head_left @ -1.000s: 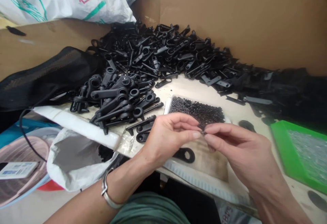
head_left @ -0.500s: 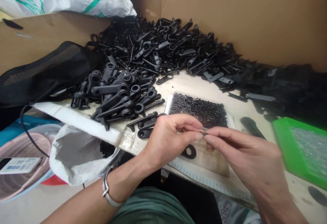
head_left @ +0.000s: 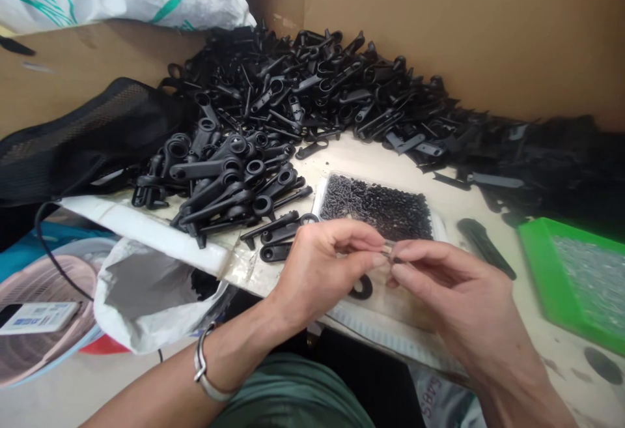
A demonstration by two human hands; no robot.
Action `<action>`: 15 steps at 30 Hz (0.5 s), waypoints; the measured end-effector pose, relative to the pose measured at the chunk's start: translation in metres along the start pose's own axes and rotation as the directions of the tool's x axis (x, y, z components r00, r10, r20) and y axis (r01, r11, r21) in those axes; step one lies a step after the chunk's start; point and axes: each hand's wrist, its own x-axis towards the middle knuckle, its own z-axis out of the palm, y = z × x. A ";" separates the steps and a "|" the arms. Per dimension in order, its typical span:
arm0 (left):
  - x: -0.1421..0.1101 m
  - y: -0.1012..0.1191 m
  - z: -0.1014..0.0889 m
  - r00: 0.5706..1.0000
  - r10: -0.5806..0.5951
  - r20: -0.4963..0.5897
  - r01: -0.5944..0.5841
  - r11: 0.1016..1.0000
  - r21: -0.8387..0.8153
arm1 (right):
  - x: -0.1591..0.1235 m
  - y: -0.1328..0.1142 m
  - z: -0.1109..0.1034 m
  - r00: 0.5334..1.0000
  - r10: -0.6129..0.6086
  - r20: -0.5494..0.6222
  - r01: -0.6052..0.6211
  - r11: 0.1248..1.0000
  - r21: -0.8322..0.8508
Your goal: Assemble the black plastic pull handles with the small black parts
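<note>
My left hand is closed in a pinch, with a small thin greyish piece at its fingertips. Meeting it from the other side, my right hand pinches a tiny dark part. Fingers hide most of both pieces, so I cannot tell whether they are joined. Just beyond the hands is a clear tray full of tiny black parts. A black ring-shaped end shows on the table below my fingertips, partly covered by my left hand.
Black plastic lever-like parts are heaped against the cardboard wall. More levers lie at the left. A green tray of clear small pieces stands right, near a single black lever. An open white bag hangs below the table's left edge.
My right hand has shifted slightly left and its fingers have curled a little, so the dark part shows more. My left hand keeps its pinch. The view has moved slightly.
</note>
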 end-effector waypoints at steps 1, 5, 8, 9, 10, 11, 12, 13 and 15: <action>0.000 0.000 0.001 1.000 -0.009 0.006 0.009 1.000 -0.024 | 0.000 0.000 0.000 1.000 0.010 0.000 -0.010 0.999 0.043; 0.001 0.001 0.002 0.999 -0.052 0.017 0.053 0.994 -0.093 | 0.000 -0.003 0.003 0.992 0.121 0.026 -0.124 0.962 0.243; 0.000 0.001 0.003 0.997 -0.078 -0.005 0.077 0.993 -0.087 | 0.000 -0.007 0.003 0.977 0.196 0.081 -0.212 0.913 0.349; 0.000 0.002 0.003 0.996 -0.083 -0.014 0.082 0.993 -0.081 | -0.001 -0.007 0.003 0.972 0.214 0.102 -0.237 0.896 0.375; 0.000 0.002 0.003 0.996 -0.086 -0.022 0.084 0.994 -0.076 | -0.001 -0.008 0.003 0.965 0.230 0.122 -0.260 0.880 0.398; -0.001 0.002 0.004 0.996 -0.090 -0.028 0.088 0.993 -0.073 | -0.002 -0.008 0.003 0.959 0.246 0.137 -0.281 0.863 0.419; -0.001 0.003 0.004 0.995 -0.094 -0.033 0.092 0.993 -0.073 | -0.002 -0.008 0.002 0.954 0.262 0.147 -0.300 0.848 0.437; -0.001 0.003 0.004 0.995 -0.097 -0.035 0.094 0.993 -0.076 | -0.003 -0.008 0.002 0.949 0.277 0.149 -0.315 0.834 0.454; -0.001 0.003 0.005 0.994 -0.105 -0.033 0.102 0.991 -0.083 | -0.003 -0.007 0.002 0.942 0.299 0.150 -0.334 0.810 0.482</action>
